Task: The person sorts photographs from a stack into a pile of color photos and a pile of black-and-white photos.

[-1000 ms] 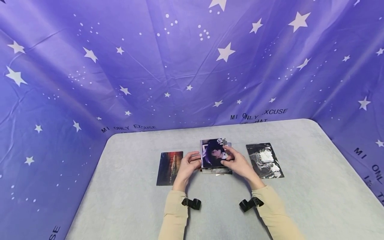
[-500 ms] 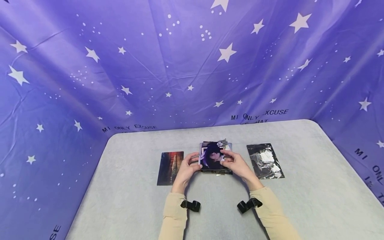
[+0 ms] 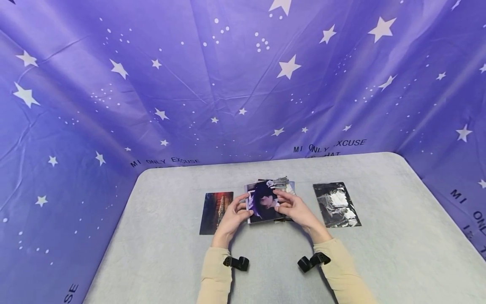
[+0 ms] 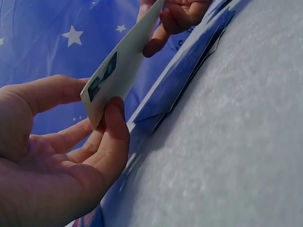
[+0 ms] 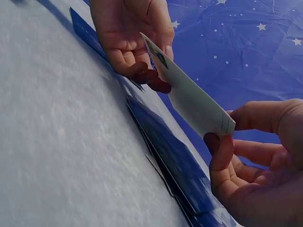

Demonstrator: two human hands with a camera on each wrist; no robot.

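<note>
Both hands hold one postcard (image 3: 261, 204), its purple picture of a dark-haired figure facing up in the head view. At its left edge, the left hand (image 3: 234, 214) pinches it between thumb and fingers. The right hand (image 3: 298, 211) grips the opposite edge the same way. Both wrist views show the postcard's pale back (image 4: 116, 78), with a small dark print in one corner, raised above the table. Beneath and a little behind it lies a loose stack of postcards (image 3: 282, 184), mostly covered by the held one.
A dark postcard with red tones (image 3: 214, 214) lies left of the left hand. To the right lies a black-and-white postcard (image 3: 338, 204) with glare on it. The grey table (image 3: 273, 274) meets a purple star-printed cloth (image 3: 228, 84) behind and at both sides.
The hands have drawn the postcard left and slightly toward the person, tilting it and uncovering more of the stack behind. The left hand's thumb now overlaps the card's near left corner.
</note>
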